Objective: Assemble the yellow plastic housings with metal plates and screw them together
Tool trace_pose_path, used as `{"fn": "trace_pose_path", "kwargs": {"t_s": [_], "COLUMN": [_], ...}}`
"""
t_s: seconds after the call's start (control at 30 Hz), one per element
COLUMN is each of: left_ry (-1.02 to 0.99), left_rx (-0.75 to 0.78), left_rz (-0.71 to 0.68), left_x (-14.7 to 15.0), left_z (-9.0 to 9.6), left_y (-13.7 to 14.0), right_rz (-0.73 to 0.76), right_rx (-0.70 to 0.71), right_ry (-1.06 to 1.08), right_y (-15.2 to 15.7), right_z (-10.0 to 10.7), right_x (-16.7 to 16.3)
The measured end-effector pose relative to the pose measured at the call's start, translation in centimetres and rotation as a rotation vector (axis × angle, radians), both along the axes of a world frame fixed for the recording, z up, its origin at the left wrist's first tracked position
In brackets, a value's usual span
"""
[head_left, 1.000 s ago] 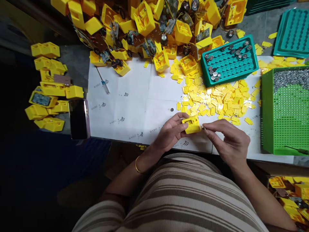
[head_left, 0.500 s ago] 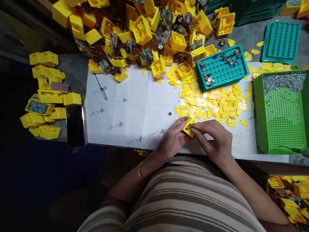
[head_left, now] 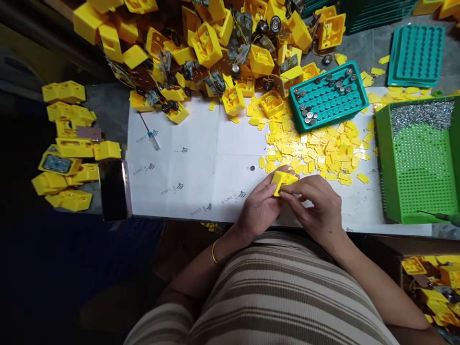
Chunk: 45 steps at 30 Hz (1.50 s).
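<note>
My left hand [head_left: 260,206] is closed around a small yellow plastic housing [head_left: 282,180], held just above the near edge of the paper-covered table. At the opening of that housing, my right hand [head_left: 319,203] has its thumb and forefinger pinched together. Something small and dark may be between those fingertips, but I cannot make it out. A single button cell [head_left: 252,168] lies on the white paper to the left of the housing. Beyond my hands spreads a heap of flat yellow covers [head_left: 319,151]. A teal tray [head_left: 362,103] with several button cells rests on the heap's far side.
Yellow housings with wires and speakers [head_left: 208,45] are piled at the back. A green basket [head_left: 390,191] of small metal screws stands right, with a screwdriver [head_left: 440,216] across it. Left are another screwdriver [head_left: 153,139], a phone [head_left: 114,190] and stacked yellow housings [head_left: 68,148].
The yellow housing has been tilted in my left hand, so more of its outer side shows. My right fingertips have shifted slightly left with it. The whole view has moved a little.
</note>
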<state>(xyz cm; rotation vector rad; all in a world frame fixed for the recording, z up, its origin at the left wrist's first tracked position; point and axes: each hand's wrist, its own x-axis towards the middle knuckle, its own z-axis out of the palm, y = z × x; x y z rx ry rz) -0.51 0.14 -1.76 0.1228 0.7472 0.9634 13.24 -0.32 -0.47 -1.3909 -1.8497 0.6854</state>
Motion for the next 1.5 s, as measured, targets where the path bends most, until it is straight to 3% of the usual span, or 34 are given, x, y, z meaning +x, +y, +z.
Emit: {"fn": "trace_pose_path", "kwargs": {"t_s": [0.43, 0.53, 0.7, 1.0, 1.23, 1.4, 1.5], "left_ry": [0.096, 0.134, 0.118, 0.109, 0.015, -0.06, -0.051], "left_rx": [0.082, 0.132, 0.18, 0.1, 0.056, 0.002, -0.08], "left_rz": [0.038, 0.057, 0.038, 0.005, 0.027, 0.059, 0.099], "left_x": [0.5, 0.5, -0.2, -0.4, -1.0, -1.4, -2.4], "left_z": [-0.5, -0.7, -0.7, -0.4, -0.1, 0.0, 0.3], "left_y": [-1.2, -1.5, -1.4, -1.2, -0.5, -0.2, -0.3], "right_rz": [0.181, 0.173, 0.026, 0.134, 0.136, 0.157, 0.092], "right_rx": [-0.09, -0.193, -0.418, -0.673, -0.497, -0.473, -0.349], "right_ry": [-0.146, -0.076, 0.128, 0.413, 0.23, 0.25, 0.245], "right_y": [1.0, 1.4, 2.5, 3.0, 2.9, 3.0, 3.9], "right_z": [0.4, 0.3, 0.0, -1.5, -1.1, -0.8, -0.7], "right_x": [0.6, 0.3, 0.0, -0.2, -0.6, -0.1, 0.0]}}
